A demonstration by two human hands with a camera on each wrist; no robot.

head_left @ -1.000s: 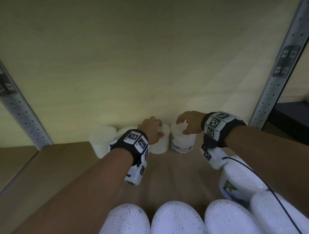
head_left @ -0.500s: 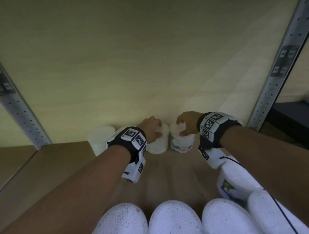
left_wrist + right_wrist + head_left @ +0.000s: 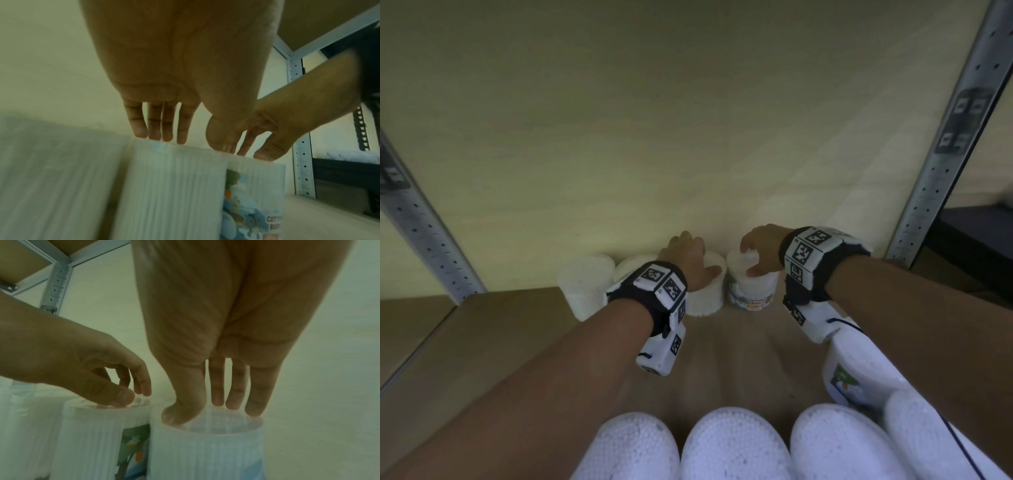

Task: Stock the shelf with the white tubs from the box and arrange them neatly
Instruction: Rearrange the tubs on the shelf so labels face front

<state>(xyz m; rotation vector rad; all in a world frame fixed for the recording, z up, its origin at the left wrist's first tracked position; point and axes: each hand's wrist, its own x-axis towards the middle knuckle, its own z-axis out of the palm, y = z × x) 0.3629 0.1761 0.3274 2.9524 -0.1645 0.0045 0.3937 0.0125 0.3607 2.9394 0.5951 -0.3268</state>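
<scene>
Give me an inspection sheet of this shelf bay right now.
Surface: wooden shelf, back part in use.
Job's things: four white tubs in a back row; more tubs near the camera.
Clutter: nothing seen.
Hands: left hand fingers on third tub's lid; right hand fingertips on labelled tub's lid.
Cables: dark cable along right forearm.
Surroundings: metal uprights, pale wall.

Four white tubs stand upright in a row at the back of the wooden shelf [image 3: 482,329], against the wall. The rightmost tub [image 3: 753,291] shows a "COTTON BUDS" label; the ribbed tub [image 3: 705,298] just beside it touches it. More white tubs [image 3: 732,445] crowd the near edge.
</scene>
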